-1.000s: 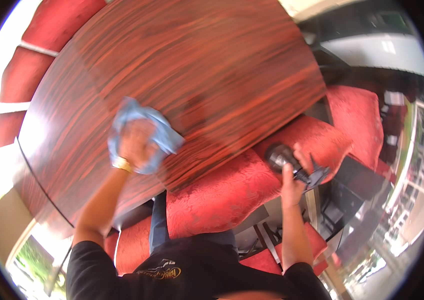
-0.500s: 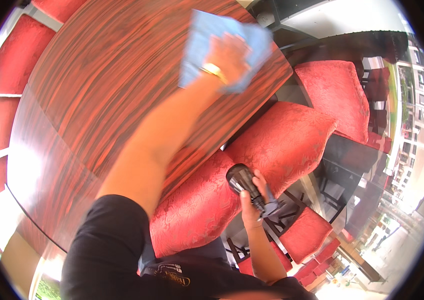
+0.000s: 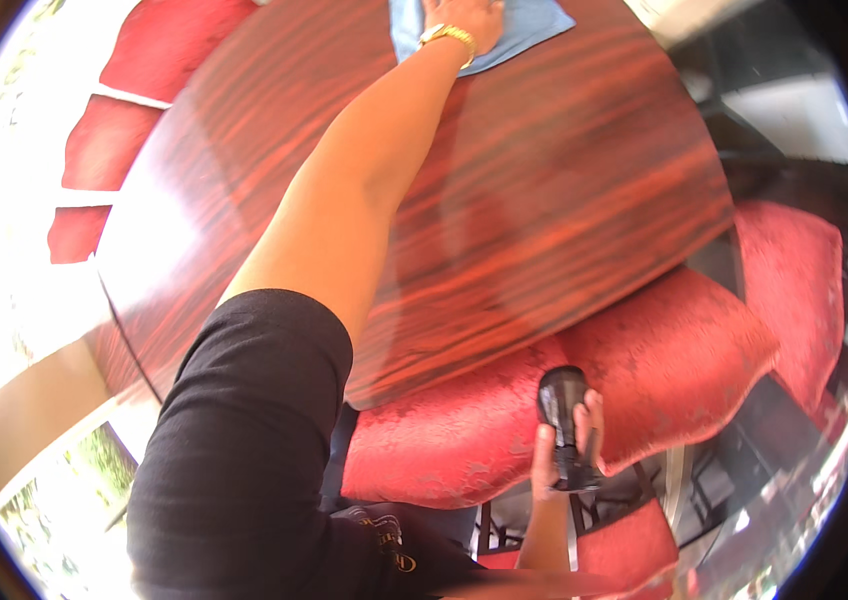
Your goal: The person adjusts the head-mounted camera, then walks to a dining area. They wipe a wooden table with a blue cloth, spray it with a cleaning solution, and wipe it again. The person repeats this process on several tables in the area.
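My left hand [image 3: 471, 22] lies flat on a light blue cloth [image 3: 532, 28] at the upper edge of the view. Its fingertips run out of the picture, and a gold bracelet or watch [image 3: 454, 38] circles the wrist. Beneath the cloth is a glossy red-brown wood-grain table [image 3: 584, 170]. Lower right, my right hand [image 3: 546, 465] is closed around the narrow end of a black spray bottle [image 3: 559, 400]. The bottle's wide end points away from me, held over the red seats and apart from the tabletop.
Red patterned cushioned seats [image 3: 444, 455] press along the table's near edge, with another red chair [image 3: 794, 290] at the right. More red chairs [image 3: 114, 140] line the far left side. Behind my right hand stands a further red seat [image 3: 629, 550] with dark legs.
My left hand has slid the cloth farther across the table, toward the far side. The view has shifted, so the table and seats sit differently. My right hand still grips the bottle.
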`<state>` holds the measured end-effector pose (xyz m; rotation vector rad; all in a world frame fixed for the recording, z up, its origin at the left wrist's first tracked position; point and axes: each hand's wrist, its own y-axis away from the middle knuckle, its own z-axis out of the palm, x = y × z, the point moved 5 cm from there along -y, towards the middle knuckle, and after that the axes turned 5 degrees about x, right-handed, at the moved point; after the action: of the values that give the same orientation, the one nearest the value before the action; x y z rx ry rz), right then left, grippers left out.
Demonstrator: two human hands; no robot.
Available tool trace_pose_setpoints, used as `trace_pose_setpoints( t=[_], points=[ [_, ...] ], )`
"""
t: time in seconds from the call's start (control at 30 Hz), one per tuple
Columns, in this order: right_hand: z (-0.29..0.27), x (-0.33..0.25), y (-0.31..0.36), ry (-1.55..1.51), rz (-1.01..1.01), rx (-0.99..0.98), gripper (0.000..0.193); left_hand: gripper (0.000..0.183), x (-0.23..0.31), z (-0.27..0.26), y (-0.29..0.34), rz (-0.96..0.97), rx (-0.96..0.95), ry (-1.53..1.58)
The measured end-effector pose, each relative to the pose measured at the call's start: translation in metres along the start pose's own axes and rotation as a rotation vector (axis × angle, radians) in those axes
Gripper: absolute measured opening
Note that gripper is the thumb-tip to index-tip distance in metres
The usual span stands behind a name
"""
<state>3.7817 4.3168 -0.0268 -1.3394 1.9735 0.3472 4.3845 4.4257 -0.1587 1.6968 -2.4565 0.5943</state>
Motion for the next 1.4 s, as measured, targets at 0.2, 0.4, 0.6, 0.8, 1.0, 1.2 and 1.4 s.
trace_pose_setpoints(
  t=[0.2, 0.4, 0.6, 0.8, 1.0, 1.2, 1.4],
  points=[
    [0.024, -0.019, -0.055, -0.247, -0.007, -0.054, 0.043, 0.056, -0.227, -0.095, 0.111, -0.352, 0.135, -0.18],
    [0.125, -0.136, -0.143, -0.34, -0.197, -0.124, 0.044, 0.062, -0.32, -0.203, 0.273, -0.579, 0.211, -0.288],
    [0.269, -0.226, -0.179, -0.453, -0.11, -0.164, 0.04, 0.067, -0.147, -0.251, 0.55, -0.225, -0.27, -0.051],
    [0.346, -0.244, -0.191, -0.363, -0.157, -0.177, 0.035, 0.086, -0.273, -0.356, 0.802, -0.946, -0.483, -0.13],
    [0.373, -0.244, -0.192, -0.303, -0.092, -0.225, 0.029, 0.081, -0.549, -0.425, 0.9, -1.342, 0.145, -0.331],
    [0.366, -0.247, -0.195, -0.133, -0.246, -0.156, 0.028, 0.08, -0.784, -0.433, 0.715, -1.156, 0.355, -0.403],
    [0.364, -0.238, -0.194, -0.123, -0.25, -0.133, 0.031, 0.055, -0.788, -0.367, 0.451, -0.735, 0.331, -0.331]
  ],
)
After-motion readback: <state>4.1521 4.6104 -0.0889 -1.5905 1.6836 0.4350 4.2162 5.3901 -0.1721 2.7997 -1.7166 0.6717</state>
